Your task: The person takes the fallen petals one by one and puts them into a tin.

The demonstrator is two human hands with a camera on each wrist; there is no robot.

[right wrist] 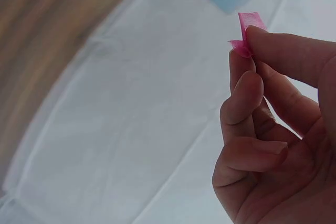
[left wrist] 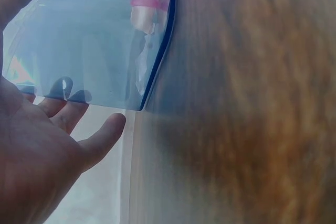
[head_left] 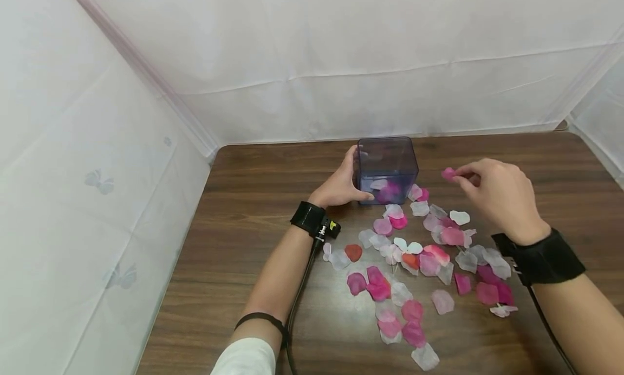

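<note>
Both our hands work at the far middle of the wooden table [head_left: 253, 169]. Our left hand [head_left: 341, 185] rests against the left side of the clear purple plastic box [head_left: 387, 166], thumb along its near lower edge, fingers straight and relaxed rather than clamped; the left wrist view shows the spread palm [left wrist: 37, 156] just beside the box wall [left wrist: 94, 40]. Our right hand [head_left: 497, 193] hovers to the right of the box, apart from it, its thumb and fingertips pressed together on a single pink petal [head_left: 448, 173]. The right wrist view shows that petal [right wrist: 245, 30] folded between thumb and forefinger.

Inside the box we see a few petals lying on the bottom, a white one and a magenta one [head_left: 389, 192] among them; how many we cannot tell.

Nearer to us than the box, a loose scatter of fabric petals [head_left: 414, 266] in pink, magenta, white and red covers the table, starting right at the box's near edge and spreading under and between our wrists. One red petal [head_left: 353, 252] lies at its left edge, near our left wrist.
</note>
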